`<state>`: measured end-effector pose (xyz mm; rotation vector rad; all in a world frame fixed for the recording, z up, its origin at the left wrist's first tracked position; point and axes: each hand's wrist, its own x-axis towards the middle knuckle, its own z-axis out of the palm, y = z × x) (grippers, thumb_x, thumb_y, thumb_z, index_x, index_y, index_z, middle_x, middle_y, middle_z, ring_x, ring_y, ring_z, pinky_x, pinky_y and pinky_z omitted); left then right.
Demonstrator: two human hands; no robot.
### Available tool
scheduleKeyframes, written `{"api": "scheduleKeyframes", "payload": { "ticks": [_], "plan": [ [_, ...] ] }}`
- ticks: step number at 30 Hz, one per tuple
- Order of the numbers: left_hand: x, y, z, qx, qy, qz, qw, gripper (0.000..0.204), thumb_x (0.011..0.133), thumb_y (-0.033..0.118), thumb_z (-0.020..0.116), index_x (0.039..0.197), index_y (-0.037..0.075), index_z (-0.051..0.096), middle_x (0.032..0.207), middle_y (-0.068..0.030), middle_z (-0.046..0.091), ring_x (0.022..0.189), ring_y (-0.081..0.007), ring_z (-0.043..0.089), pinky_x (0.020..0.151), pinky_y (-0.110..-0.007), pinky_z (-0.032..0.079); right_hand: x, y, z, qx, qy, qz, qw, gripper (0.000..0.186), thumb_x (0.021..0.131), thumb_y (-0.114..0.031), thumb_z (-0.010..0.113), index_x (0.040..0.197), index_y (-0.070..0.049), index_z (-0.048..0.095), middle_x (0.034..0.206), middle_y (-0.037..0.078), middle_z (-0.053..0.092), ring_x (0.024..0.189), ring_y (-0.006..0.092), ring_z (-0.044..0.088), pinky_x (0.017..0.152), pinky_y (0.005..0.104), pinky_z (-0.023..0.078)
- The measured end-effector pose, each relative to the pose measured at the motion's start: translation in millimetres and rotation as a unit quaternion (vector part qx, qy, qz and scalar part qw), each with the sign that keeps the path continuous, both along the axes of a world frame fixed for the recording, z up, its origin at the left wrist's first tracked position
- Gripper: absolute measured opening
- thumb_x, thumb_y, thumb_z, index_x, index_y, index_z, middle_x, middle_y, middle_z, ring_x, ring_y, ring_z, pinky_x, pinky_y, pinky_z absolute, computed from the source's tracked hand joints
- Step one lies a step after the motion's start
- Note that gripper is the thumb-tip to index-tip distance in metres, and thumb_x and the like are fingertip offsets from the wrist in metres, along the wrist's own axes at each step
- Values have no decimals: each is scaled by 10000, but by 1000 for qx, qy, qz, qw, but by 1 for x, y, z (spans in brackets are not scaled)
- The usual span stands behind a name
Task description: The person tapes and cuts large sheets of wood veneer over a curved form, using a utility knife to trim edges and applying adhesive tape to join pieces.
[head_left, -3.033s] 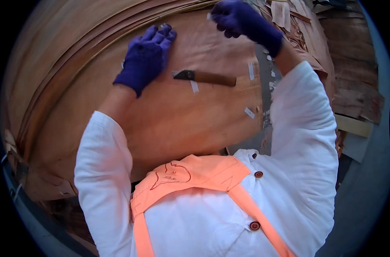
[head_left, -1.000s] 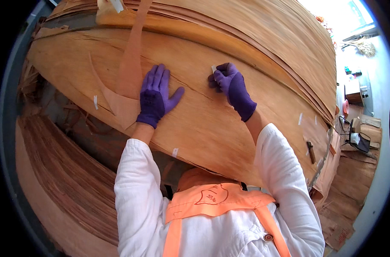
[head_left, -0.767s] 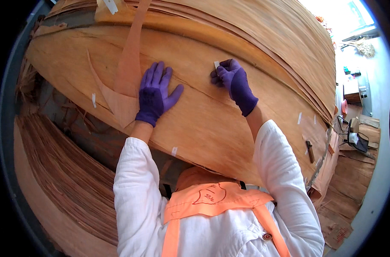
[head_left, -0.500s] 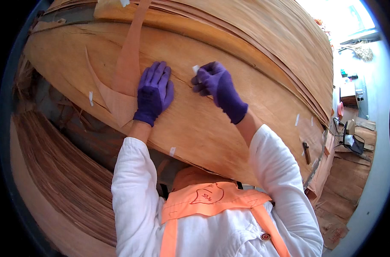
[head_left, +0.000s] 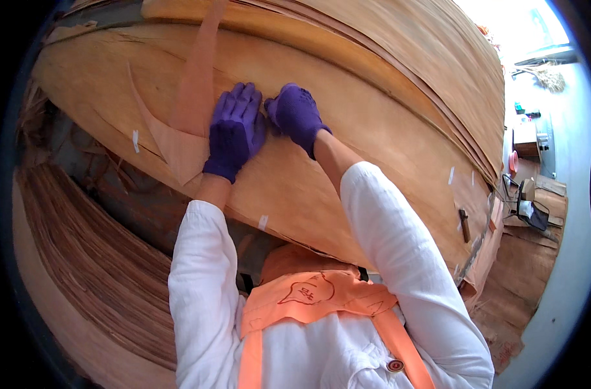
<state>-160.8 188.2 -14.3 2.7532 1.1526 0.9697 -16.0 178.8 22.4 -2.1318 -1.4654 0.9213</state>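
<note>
Purple gloves cover both my hands. My left hand [head_left: 237, 129] lies flat with fingers stretched on a large tan wood veneer sheet [head_left: 360, 175]. It presses beside a pinkish torn veneer strip [head_left: 195, 91], whose lower part widens into a pointed flap. Close to the left fingertips, my right hand [head_left: 297, 117] is curled, knuckles up and fingertips down at the sheet. Its fingers hide whatever is between them. Short white tape pieces stick to the sheet, one [head_left: 136, 141] left of the flap and another [head_left: 263, 222] at the near edge.
A brown-handled tool [head_left: 464, 225] lies at the sheet's right end. More veneer layers [head_left: 432, 71] are stacked beyond. Dark brown veneer sheets [head_left: 94, 259] sit in a pile at lower left. To the right stand a black-framed chair [head_left: 532, 211] and a broom [head_left: 550, 76].
My right hand has moved left and closer to my left hand, its fingers turning down to the sheet. The white tape piece seen at its fingertips no longer shows. My left hand stays pressed flat.
</note>
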Motion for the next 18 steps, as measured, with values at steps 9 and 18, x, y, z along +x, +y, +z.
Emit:
{"api": "scheduleKeyframes", "payload": {
  "ticks": [9,18],
  "plan": [
    [0,3,-1,12,-5,1,1000,355,770,150,560,1097,12,578,1226,-140,524,1164,-296,466,996,-439,336,-4,-18,34,-7,-133,31,991,345,781,-295,588,938,11,621,936,247,626,903,372,614,785,436,483],
    [-8,1,9,12,-18,-116,993,289,785,152,571,1045,35,618,1164,-146,567,1126,-317,497,962,-467,359,112,-156,42,38,-154,-1,987,278,835,-308,582,865,-38,523,584,102,603,474,211,590,510,329,462]
  ]
}}
